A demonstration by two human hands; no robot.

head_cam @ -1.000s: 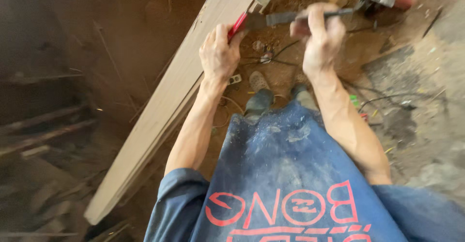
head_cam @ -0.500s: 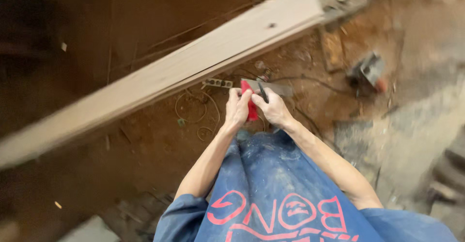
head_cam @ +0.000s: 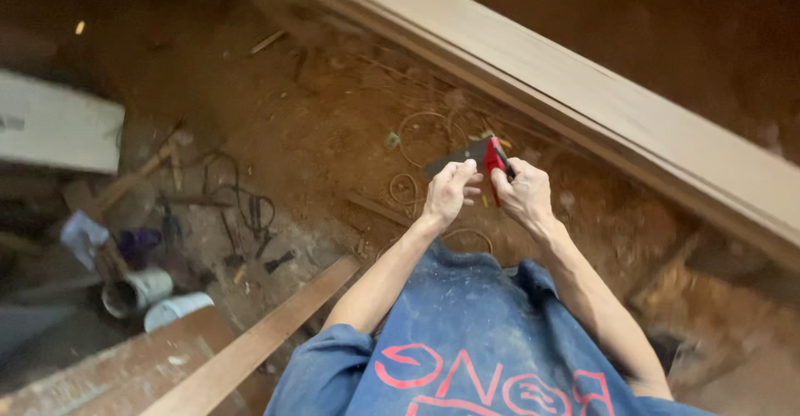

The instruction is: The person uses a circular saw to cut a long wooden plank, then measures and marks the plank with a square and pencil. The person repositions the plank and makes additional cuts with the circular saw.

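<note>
Item held: a try square (head_cam: pixel 479 159) with a dark flat blade and a red stock, raised in front of the body, above the dirt floor (head_cam: pixel 333 133) and just short of the long wooden plank (head_cam: pixel 633 124).
Left hand (head_cam: pixel 450 193): fingers curled over the dark blade near its middle, gripping it.
Right hand (head_cam: pixel 523 193): closed round the red stock, thumb uppermost.
Handling, judged: stiff and light, probably metal at the blade; thin edges, so best taken by the thicker red stock, the blade pinched on its flats only. Not fragile; smooth faces might slip in dusty fingers.
Arm pose: both forearms reached forward from the chest and drawn together, wrists close, elbows bent, the left lower in view.
Clothing: blue dusty shirt (head_cam: pixel 475 333) with red lettering.
Surroundings: a second board (head_cam: pixel 250 349) lay lower left; loops of wire (head_cam: pixel 421 133) on the floor under the hands; a pale bucket (head_cam: pixel 137 291) and scattered hand tools (head_cam: pixel 242 224) well apart, left.
</note>
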